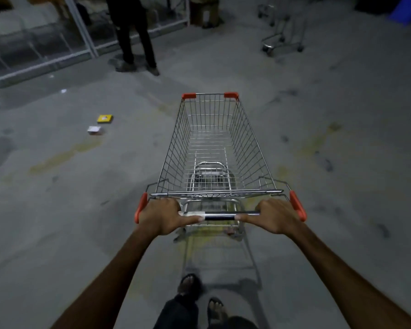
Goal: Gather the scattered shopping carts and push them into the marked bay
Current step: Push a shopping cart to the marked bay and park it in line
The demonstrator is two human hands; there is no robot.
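Gripped at both ends by the left hand (160, 216) and right hand (277, 216), the handle bar (220, 216) steers an empty wire cart (214, 148) on open concrete floor (57, 210), judged light, rigid, free-rolling, with more carts (281, 32) far ahead.

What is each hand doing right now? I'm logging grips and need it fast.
Left hand: fingers curled round the black handle bar of the silver wire shopping cart.
Right hand: gripping the same bar.
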